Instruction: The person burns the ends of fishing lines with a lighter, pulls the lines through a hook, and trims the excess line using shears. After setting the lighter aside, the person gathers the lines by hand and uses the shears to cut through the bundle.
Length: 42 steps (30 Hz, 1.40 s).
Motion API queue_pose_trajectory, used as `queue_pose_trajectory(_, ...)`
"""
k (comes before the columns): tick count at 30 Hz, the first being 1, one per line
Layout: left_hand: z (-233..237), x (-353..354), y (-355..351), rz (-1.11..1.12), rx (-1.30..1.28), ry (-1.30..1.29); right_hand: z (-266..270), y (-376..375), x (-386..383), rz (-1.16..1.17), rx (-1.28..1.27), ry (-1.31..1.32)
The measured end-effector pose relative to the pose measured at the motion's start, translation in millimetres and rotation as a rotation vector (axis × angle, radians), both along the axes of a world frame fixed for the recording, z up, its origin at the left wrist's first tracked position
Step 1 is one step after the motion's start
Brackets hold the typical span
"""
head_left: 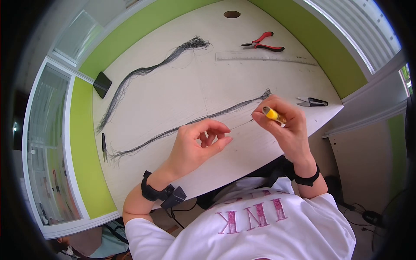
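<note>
My left hand [197, 141] is curled above the table, with its index fingertip and thumb close to each other. A thin dark thread [241, 125] runs from these fingertips to my right hand [286, 123]. That hand is closed around a short yellow lighter [273, 114] with a metal-looking top, tilted up in the fist. Just behind both hands lies a long bundle of dark grey threads [173, 130], its knotted end close to my right knuckles. A second thread bundle [143, 71] curves across the table farther back.
Red-and-black pliers [262, 43] lie behind a clear ruler [264, 57]. Black-handled thread snips [313, 102] rest near the right edge. At left are a dark pointed tool [104, 147] and a black flat object [102, 85]. Green panels [82, 151] border the table.
</note>
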State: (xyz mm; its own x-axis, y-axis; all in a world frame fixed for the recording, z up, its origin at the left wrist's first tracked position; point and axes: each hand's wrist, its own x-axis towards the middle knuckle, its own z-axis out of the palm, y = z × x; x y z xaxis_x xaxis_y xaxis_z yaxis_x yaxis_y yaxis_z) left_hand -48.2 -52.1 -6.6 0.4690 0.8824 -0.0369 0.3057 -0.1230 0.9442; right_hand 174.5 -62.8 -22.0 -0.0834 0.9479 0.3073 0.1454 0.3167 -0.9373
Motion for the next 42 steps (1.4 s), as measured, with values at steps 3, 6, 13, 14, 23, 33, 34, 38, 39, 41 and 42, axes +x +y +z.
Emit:
queue_pose_trajectory(3,8,-19,20,0.123,0.339,0.16,-5,8,22,-0.208,0.055,-0.03)
queue_pose_trajectory(6,17,-48,38,0.168,0.419,0.255,-8,14,38,-0.313,-0.066,-0.05)
queue_pose_trajectory(13,41,-144,46,0.351,0.475,0.462,-25,20,46,-0.381,-0.193,-0.185)
queue_pose_trajectory(14,41,-158,41,0.341,0.472,0.456,-29,21,45,-0.39,-0.138,-0.263)
queue_pose_trajectory(23,2,-209,-1,0.543,0.236,0.526,-30,29,37,-0.371,-0.117,-0.426)
queue_pose_trajectory(33,-16,-204,-5,0.465,0.326,0.573,-35,28,36,-0.42,-0.044,-0.508)
queue_pose_trajectory(34,-18,-205,-5,0.467,0.313,0.549,-35,28,35,-0.422,-0.048,-0.504)
queue_pose_trajectory(38,-17,-201,-7,0.484,0.26,0.546,-37,28,36,-0.438,-0.027,-0.503)
queue_pose_trajectory(39,-15,-201,-7,0.46,0.269,0.58,-38,28,36,-0.438,-0.016,-0.499)
queue_pose_trajectory(41,-12,-200,-10,0.436,0.278,0.615,-37,28,37,-0.428,-0.025,-0.478)
queue_pose_trajectory(42,-11,-200,-13,0.47,0.24,0.603,-37,27,38,-0.417,-0.033,-0.46)
